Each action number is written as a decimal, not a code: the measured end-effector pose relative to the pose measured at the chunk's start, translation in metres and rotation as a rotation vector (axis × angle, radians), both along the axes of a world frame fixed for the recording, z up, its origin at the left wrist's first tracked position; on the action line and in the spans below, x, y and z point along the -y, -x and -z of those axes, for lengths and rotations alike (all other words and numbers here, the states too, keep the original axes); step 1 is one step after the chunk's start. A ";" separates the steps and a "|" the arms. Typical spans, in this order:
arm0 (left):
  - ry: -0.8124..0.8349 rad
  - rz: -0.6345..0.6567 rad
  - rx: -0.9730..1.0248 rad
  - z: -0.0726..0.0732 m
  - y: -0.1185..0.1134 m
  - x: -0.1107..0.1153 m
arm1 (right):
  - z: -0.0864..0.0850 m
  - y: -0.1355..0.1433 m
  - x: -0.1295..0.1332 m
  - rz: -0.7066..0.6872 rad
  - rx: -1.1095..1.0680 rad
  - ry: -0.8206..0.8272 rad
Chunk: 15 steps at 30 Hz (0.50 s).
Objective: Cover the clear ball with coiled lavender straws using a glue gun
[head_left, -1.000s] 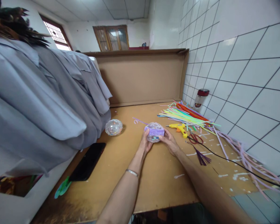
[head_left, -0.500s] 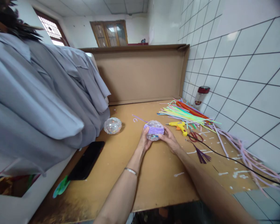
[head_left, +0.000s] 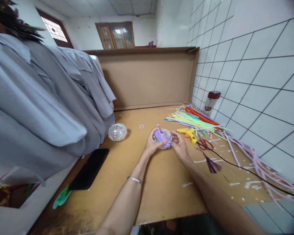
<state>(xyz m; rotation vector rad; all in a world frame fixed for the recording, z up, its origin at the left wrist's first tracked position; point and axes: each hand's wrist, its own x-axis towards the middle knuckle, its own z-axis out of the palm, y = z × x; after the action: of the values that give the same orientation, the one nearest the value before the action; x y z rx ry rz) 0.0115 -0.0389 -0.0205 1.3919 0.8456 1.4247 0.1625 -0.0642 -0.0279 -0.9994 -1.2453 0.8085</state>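
Observation:
A clear faceted ball (head_left: 167, 133) with a band of purple pipe cleaner (head_left: 159, 135) wound round it is held just above the table. My left hand (head_left: 154, 143) grips it from the left, its thumb lying across the purple band. At the ball's right edge are the curled fingers of my right hand (head_left: 179, 145), the fingertips against the ball. One short purple end sticks up at the top of the band. The ball's underside and the far fingers of my left hand are hidden. A second clear ball (head_left: 117, 132) rests on the table to the left.
To the right lie a yellow glue gun (head_left: 189, 133) with a black cord, red-handled scissors (head_left: 205, 144), a purple tassel (head_left: 212, 164) and many coloured pipe cleaners (head_left: 191, 119). A jar (head_left: 211, 102) stands by the tiled wall. At left are a black phone (head_left: 89, 169) and hanging grey cloth (head_left: 63, 98).
The ball has been turned, so its purple band now slants and the loose end points up instead of left. My left thumb has moved across the front; my right fingers have shifted to the edge.

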 end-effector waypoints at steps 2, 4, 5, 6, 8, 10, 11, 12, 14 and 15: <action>-0.017 0.046 -0.069 -0.003 -0.001 0.002 | -0.004 -0.003 0.002 0.061 0.051 -0.060; -0.036 0.074 -0.097 -0.007 -0.003 0.004 | -0.010 -0.007 0.004 0.041 0.072 -0.104; -0.046 0.088 -0.104 -0.008 -0.003 0.005 | -0.013 -0.009 0.005 0.017 0.072 -0.111; -0.050 0.109 -0.110 -0.010 -0.003 0.006 | -0.015 -0.010 0.006 -0.009 0.069 -0.108; -0.048 0.166 -0.137 -0.012 -0.004 0.008 | -0.018 -0.012 0.007 -0.064 0.055 -0.094; -0.047 0.221 -0.195 -0.013 -0.004 0.009 | -0.018 -0.013 0.006 -0.126 0.055 -0.093; -0.051 0.240 -0.228 -0.013 -0.004 0.010 | -0.018 -0.013 0.006 -0.153 0.066 -0.100; -0.057 0.252 -0.258 -0.014 -0.005 0.011 | -0.017 -0.012 0.006 -0.175 0.077 -0.107; -0.069 0.258 -0.300 -0.015 -0.005 0.013 | -0.017 -0.012 0.005 -0.198 0.085 -0.103; -0.073 0.254 -0.314 -0.016 -0.005 0.013 | -0.016 -0.013 0.005 -0.202 0.074 -0.094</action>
<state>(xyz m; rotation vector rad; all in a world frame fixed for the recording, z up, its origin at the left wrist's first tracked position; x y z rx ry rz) 0.0163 -0.0523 -0.0048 1.7417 0.7841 1.0678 0.1751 -0.0690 -0.0116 -0.8433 -1.4513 0.8664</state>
